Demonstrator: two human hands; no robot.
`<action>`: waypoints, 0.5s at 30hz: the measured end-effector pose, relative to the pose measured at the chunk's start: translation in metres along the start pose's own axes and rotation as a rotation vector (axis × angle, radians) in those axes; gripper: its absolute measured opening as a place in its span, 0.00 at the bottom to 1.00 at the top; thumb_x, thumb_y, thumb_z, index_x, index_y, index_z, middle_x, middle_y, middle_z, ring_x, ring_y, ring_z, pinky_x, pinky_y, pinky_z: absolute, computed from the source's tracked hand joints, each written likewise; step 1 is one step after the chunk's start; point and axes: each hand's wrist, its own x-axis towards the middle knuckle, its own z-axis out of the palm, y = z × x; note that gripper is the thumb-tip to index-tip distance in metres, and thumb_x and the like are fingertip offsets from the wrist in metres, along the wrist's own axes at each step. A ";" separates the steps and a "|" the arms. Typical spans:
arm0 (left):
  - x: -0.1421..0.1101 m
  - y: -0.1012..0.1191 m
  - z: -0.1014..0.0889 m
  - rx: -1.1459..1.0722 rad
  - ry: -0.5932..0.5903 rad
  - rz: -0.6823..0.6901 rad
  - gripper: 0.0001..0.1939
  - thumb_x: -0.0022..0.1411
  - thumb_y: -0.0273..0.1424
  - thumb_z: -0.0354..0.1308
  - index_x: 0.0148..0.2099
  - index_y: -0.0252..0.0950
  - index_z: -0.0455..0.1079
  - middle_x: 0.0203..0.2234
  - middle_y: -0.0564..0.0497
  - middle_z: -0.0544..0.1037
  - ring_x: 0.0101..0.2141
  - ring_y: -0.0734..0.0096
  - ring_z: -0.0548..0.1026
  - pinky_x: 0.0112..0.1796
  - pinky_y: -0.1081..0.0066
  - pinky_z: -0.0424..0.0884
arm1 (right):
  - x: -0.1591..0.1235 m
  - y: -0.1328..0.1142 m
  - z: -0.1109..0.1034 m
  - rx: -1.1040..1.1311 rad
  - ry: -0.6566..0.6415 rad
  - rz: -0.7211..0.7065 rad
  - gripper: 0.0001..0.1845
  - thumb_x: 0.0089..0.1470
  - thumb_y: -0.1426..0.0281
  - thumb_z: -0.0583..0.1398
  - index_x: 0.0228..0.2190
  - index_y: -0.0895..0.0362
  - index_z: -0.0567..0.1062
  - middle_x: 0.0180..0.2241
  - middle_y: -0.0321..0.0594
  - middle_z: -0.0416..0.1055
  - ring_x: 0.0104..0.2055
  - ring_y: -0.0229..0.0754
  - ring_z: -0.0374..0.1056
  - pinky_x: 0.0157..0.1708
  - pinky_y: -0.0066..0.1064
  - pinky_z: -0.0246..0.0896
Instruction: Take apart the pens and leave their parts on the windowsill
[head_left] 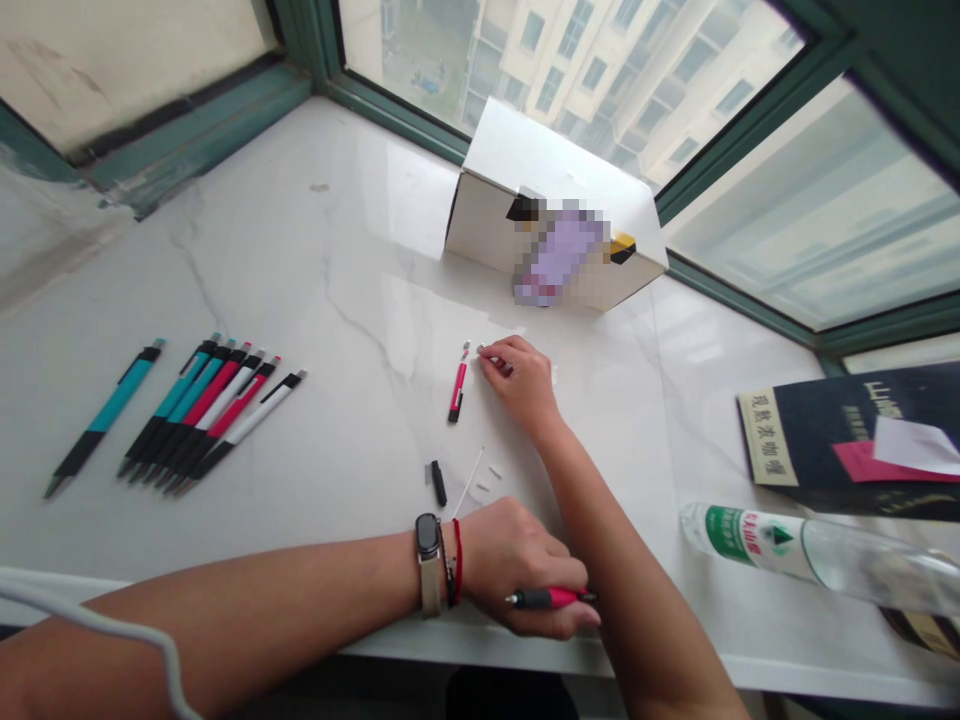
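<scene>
Near the front edge, my left hand [517, 560] is closed around a pink ballpoint pen [551, 597] with a black grip, its tip pointing left. Farther out, my right hand [521, 380] rests on the white surface with thumb and fingers pinched at a tiny piece too small to name. Just left of those fingertips lies a pink and black pen barrel [458, 390], with small parts [466, 348] at its upper end. Between my hands are a black pen grip [439, 483], a thin white refill [470, 480] and a few small loose pieces [484, 487].
Several blue, pink and white pens [202, 420] lie in a row on the left, beside a separate blue pen [105, 415]. A white box [487, 215] stands by the window. To the right are a water bottle [817, 550] and a dark box [810, 400]. A cable [112, 625] crosses my left forearm.
</scene>
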 end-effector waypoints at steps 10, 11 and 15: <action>0.001 -0.001 -0.003 -0.045 0.009 -0.005 0.18 0.65 0.42 0.52 0.25 0.39 0.61 0.17 0.56 0.72 0.19 0.77 0.71 0.19 0.69 0.56 | -0.003 -0.007 0.001 -0.079 -0.054 -0.024 0.13 0.63 0.68 0.56 0.40 0.54 0.81 0.39 0.44 0.72 0.40 0.42 0.68 0.43 0.32 0.63; 0.001 -0.001 -0.003 -0.043 0.006 -0.009 0.18 0.65 0.42 0.51 0.25 0.39 0.61 0.17 0.56 0.72 0.19 0.77 0.71 0.19 0.69 0.56 | -0.004 -0.006 0.002 -0.076 -0.046 -0.019 0.13 0.63 0.68 0.56 0.41 0.55 0.81 0.39 0.44 0.72 0.40 0.42 0.68 0.43 0.32 0.63; 0.002 -0.001 -0.005 -0.039 -0.010 -0.029 0.18 0.66 0.42 0.51 0.25 0.39 0.63 0.18 0.55 0.73 0.19 0.77 0.71 0.19 0.70 0.57 | -0.006 -0.003 0.003 -0.059 -0.022 -0.001 0.11 0.62 0.68 0.57 0.40 0.55 0.80 0.40 0.44 0.74 0.40 0.42 0.69 0.43 0.32 0.63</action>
